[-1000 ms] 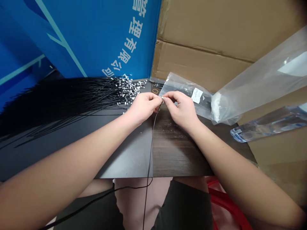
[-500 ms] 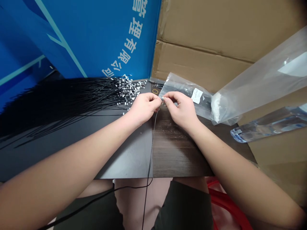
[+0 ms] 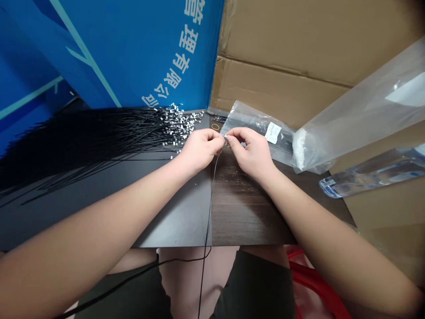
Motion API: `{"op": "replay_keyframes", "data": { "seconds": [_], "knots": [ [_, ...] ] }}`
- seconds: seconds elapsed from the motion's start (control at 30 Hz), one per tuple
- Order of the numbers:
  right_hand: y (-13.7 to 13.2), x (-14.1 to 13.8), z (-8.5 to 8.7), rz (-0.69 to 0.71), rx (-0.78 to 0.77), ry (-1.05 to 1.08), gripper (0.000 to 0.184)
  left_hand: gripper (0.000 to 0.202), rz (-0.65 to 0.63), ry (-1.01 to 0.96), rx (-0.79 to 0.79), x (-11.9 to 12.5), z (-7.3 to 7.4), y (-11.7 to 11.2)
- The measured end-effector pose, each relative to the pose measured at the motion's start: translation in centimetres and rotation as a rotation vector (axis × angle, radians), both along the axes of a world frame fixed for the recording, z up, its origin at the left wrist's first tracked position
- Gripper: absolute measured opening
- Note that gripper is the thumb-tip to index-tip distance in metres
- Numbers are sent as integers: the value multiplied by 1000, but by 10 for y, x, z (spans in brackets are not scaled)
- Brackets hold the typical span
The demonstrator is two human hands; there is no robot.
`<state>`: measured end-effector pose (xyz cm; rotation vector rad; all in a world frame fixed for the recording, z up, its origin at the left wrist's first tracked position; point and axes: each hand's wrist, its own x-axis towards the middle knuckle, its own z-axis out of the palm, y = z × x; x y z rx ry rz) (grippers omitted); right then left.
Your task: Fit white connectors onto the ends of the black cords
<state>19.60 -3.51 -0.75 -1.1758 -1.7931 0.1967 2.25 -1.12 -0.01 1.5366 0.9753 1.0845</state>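
My left hand (image 3: pixel 203 147) is closed in a pinch on the end of a thin black cable (image 3: pixel 209 217), which hangs down past the table edge between my legs. Facing it, my right hand (image 3: pixel 249 149) pinches at the same end, fingertips almost touching those of the left. A tiny pale piece shows between the fingertips, too small to make out fully. To the left lies a large bundle of black cables (image 3: pixel 109 133) with small white connectors (image 3: pixel 177 122) at their ends. Just behind my hands is a yellow ring (image 3: pixel 215 126), perhaps a rubber band.
A clear plastic bag (image 3: pixel 252 117) with a white label lies behind my right hand. Farther right are a long clear bag (image 3: pixel 361 102) and a blue-tinted plastic package (image 3: pixel 372 173). A blue printed panel (image 3: pixel 133 53) and cardboard (image 3: pixel 285 44) stand behind the table (image 3: pixel 245 212).
Almost nothing differs. Both hands keep their pinch in the same place, with only a very slight shift of the fingertips and of the whole view.
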Motion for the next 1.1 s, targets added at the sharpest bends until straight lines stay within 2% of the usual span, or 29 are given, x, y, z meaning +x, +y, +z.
{"op": "replay_keyframes", "data": {
  "seconds": [0.23, 0.67, 0.87, 1.1],
  "knots": [
    [0, -1, 0, -4, 17, -21, 12, 13, 0, -6, 0, 0, 2, -1],
    [-2, -2, 1, -41, 67, -1, 12, 19, -50, -65, -107, 2, -1, -3],
    [-1, -1, 1, -26, 74, -4, 12, 11, -33, -111, -103, 4, 0, -4],
    [-2, -2, 1, -27, 68, -2, 12, 11, -29, -132, -105, 5, 0, -7]
  ]
}}
